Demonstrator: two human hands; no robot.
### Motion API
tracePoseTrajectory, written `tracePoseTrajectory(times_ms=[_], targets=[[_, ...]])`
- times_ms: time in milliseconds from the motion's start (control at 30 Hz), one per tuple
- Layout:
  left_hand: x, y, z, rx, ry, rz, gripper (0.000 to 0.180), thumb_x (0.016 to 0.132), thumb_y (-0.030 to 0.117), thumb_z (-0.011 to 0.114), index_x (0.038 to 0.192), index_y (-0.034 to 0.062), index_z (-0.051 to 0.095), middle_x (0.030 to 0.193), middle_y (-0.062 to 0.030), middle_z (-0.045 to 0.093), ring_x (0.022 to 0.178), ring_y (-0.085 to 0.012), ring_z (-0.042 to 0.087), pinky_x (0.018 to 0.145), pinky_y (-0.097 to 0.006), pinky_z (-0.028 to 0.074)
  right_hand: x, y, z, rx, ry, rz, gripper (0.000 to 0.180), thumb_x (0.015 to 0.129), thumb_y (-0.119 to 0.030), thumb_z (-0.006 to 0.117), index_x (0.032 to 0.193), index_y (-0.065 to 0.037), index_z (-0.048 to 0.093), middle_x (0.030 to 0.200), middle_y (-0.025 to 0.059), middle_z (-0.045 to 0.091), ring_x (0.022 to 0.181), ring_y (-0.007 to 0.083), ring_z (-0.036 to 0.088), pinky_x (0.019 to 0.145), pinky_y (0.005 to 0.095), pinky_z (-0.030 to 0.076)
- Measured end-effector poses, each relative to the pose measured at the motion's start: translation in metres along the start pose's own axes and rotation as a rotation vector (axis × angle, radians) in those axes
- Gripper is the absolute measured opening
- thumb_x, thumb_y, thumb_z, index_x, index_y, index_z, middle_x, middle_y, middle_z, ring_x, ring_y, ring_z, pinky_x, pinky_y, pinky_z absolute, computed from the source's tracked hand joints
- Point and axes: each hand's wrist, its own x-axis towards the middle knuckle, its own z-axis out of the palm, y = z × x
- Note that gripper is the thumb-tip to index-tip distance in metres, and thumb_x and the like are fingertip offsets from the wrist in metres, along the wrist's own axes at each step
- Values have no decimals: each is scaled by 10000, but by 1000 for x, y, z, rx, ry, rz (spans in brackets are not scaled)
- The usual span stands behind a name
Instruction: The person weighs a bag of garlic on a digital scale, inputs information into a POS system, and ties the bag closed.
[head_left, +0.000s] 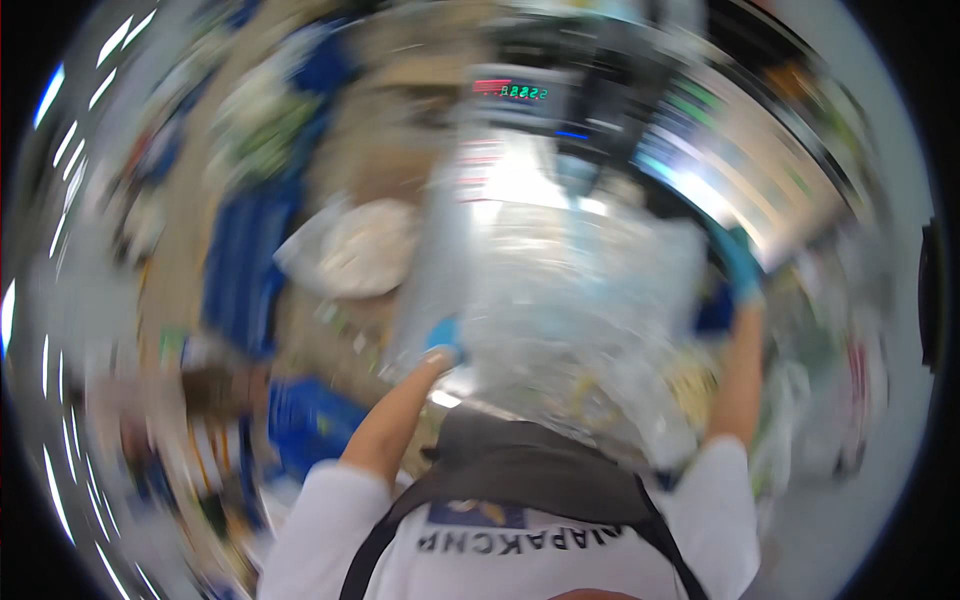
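Observation:
The whole view is smeared by motion. My left hand (445, 340), in a blue glove, is at the near left edge of a heap of clear plastic bags (610, 290); its fingers are too blurred to read. My right hand (738, 262), in a blue-green glove, reaches up to the lower edge of a tilted lit screen (750, 160). Whether its fingertips touch the screen I cannot tell. Under and behind the bags shows a shiny metal scale surface (515, 175), with a lit digital display (512, 92) beyond it.
Left of the scale lies a clear bag of pale contents (368, 248). Blue crates (250, 265) stand farther left, and another blue crate (310, 425) is nearer me. Green and white produce (265, 135) sits at the far left. Yellowish stuff (690, 385) lies below my right hand.

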Motion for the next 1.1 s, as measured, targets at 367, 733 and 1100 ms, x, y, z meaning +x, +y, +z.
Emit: tracePoseTrajectory(times_ms=[367, 733, 1100], targets=[[-43, -30, 11, -248, 107, 148, 484, 631, 229, 801, 1059, 53, 661, 1037, -199, 656, 968, -367, 635, 842, -431, 515, -53, -50, 61, 134, -279, -7, 263, 992, -276, 531, 983, -39, 644, 631, -65, 379, 504, 10, 269, 464, 193, 193], [-252, -392, -121, -1030, 1168, -418, 478, 780, 173, 734, 1196, -5, 580, 843, -77, 668, 693, -154, 623, 627, -297, 510, -27, -116, 108, 96, -376, -169, 253, 1004, -248, 532, 984, -28, 656, 740, -22, 549, 515, 26, 265, 486, 195, 231], [-362, -532, -278, -1427, 1893, -164, 899, 840, 26, 671, 1534, 181, 121, 812, -91, 613, 560, -146, 563, 478, -272, 459, -82, -155, 129, 26, -261, -275, 250, 1005, -221, 514, 1076, -22, 646, 876, -8, 621, 529, 22, 272, 478, 192, 214]])
